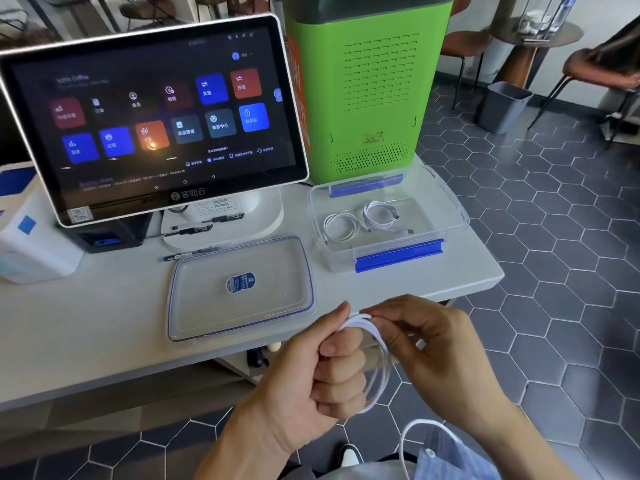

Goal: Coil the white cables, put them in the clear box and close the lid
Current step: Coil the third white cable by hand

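1. two coiled white cables (pixel 367 221) lie inside the clear box (pixel 450 216), which sits open on the white table (pixel 104 313) in front of the green machine (pixel 367 84).
2. lid (pixel 240 289) lies flat on the table just left of the box, below the touchscreen (pixel 152 112).
3. left hand (pixel 325 368) is clenched around a third white cable (pixel 379 362), loops hanging beside the fist.
4. right hand (pixel 429 344) pinches the top of the same coil with its fingertips.
5. hands hover off the table's near edge; a loose tail (pixel 405 441) of cable hangs below.
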